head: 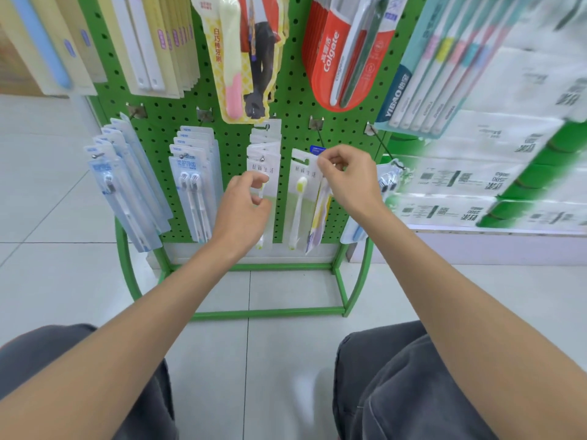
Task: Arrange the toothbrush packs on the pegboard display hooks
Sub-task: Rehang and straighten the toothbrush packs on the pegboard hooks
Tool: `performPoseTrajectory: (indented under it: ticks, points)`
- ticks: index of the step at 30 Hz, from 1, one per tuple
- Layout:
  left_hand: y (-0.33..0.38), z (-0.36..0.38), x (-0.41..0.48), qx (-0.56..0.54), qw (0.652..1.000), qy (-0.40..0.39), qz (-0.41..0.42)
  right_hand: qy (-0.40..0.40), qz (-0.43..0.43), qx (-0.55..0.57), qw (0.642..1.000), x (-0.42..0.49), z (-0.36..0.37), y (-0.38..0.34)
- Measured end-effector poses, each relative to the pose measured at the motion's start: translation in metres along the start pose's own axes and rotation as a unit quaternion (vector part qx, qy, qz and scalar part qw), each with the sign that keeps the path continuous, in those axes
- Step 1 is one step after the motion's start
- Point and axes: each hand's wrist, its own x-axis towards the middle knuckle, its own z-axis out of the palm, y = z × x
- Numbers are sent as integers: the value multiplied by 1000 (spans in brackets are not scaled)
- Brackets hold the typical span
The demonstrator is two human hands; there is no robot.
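Note:
A green pegboard [295, 100] stands in front of me with hooks in a lower row. My right hand [347, 179] pinches the top edge of a white toothbrush pack [301, 192] with a yellow-green brush, beside the black hook [319, 138]. A yellow and purple pack [317, 217] hangs behind it under the same hand. My left hand [246, 206] pinches the front pack of a stack of the same white packs [264, 147] hanging on the middle hook. Its fingers cover that pack's brush.
Blue-white packs hang at lower left [127, 185] and lower centre-left [193, 173]. Red Colgate packs [336, 55] and pastel packs hang above. Tissue bundles [495, 173] fill shelves on the right. The green stand frame [270, 312] rests on the tiled floor by my knees.

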Motion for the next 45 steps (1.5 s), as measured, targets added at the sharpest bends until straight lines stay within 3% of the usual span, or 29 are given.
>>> performPoseTrajectory:
  ticks: [8,15,26,36,45]
  points:
    - [-6,12,6,-32,998,-49,-29,-57,-10,77,995,-14,-1,-5]
    - [-5,17,6,-43,993,-103,-39,-77,77,179,978,-14,-4,-10]
    - [4,9,2,-101,991,-78,-38,-139,116,194,964,-14,1,-7]
    - [7,4,1,-145,988,-34,-34,-288,182,159,927,-36,5,9]
    - [12,6,1,-162,985,-15,-56,-431,129,-29,893,-72,10,44]
